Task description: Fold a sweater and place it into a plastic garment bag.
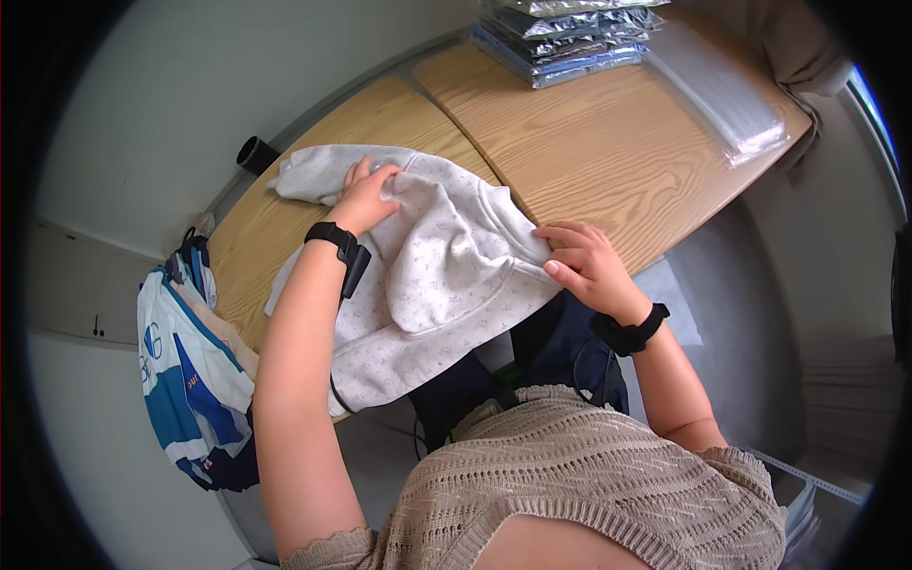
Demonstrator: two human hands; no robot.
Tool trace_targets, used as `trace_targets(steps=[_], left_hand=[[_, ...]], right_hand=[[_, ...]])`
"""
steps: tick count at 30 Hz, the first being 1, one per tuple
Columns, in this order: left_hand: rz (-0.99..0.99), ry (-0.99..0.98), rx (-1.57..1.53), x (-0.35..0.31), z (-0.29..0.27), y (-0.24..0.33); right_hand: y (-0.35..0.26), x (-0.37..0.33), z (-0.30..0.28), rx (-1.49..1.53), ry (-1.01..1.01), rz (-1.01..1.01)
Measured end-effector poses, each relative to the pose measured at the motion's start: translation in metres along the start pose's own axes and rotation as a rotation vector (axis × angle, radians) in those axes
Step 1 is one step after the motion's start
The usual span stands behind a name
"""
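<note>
A pale grey sweatshirt (432, 313) with a small scattered print lies rumpled on the wooden table, and its lower part hangs over the near edge. On its upper left part rests my left hand (366, 195), with fingers spread and slightly bent over the cloth. My right hand (587, 268) is at the garment's right edge, fingers over the thick seam and thumb on the near side, pinching the fabric. A rounded fold bulges up between my two hands. Black bands are strapped round both wrists.
Plastic-wrapped folded garments (570, 43) are stacked at the far side of the wooden table (579, 152). Flat clear plastic bags (727, 95) lie to their right. Several clothes (190, 366) hang over the left end. A black cylinder (256, 155) stands by the wall.
</note>
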State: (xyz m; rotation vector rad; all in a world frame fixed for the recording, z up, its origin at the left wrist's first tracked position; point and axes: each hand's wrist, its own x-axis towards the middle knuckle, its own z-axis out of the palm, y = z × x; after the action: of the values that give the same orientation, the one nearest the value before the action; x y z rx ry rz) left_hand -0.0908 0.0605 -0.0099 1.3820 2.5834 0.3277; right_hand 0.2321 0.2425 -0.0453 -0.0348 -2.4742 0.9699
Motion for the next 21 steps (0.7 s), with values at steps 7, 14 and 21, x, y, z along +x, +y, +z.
trace_targets(steps=[7,14,21], left_hand=[[-0.08,0.374,0.142,-0.009,-0.044,-0.003],[-0.027,0.597,0.333,-0.06,-0.077,-0.054],[-0.217,0.179,-0.222,-0.17,-0.126,-0.042]], right_hand=[[-0.006,0.003,0.003,-0.118,-0.023,0.047],[-0.011,0.005,0.013,-0.158,-0.021,0.024],[-0.011,0.006,0.009,-0.221,-0.015,0.041]])
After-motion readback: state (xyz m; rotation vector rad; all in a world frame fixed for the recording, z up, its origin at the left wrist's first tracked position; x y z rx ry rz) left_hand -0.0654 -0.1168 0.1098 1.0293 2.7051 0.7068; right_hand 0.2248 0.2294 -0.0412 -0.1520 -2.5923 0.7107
